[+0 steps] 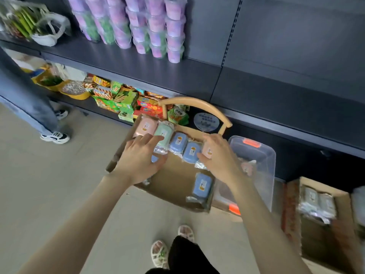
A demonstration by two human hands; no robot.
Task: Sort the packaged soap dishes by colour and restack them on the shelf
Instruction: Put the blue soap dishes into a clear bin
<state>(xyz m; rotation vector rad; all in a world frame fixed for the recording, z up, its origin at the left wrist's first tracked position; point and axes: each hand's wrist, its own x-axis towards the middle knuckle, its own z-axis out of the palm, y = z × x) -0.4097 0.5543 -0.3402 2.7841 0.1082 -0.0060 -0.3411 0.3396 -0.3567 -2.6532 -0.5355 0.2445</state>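
Note:
Packaged soap dishes lie on a sheet of cardboard [173, 175] resting on a wooden chair. At the far edge sit a pink one [146, 126], a green one [164, 133] and two blue ones [178, 142] [191, 152] in a row. Another blue dish [203, 185] lies nearer me. My left hand [138, 157] hovers with spread fingers, its fingertips on the green dish, and part of a blue dish shows under its palm. My right hand [219, 155] grips a pink dish [207, 151] at the row's right end.
A clear plastic bin [262, 167] with orange latches stands right of the cardboard. A carton [316, 204] with more wrapped packs is at far right. Dark shelves [256, 91] run behind; purple cups [154, 26] stand upper left. A person's legs [35, 107] are at left.

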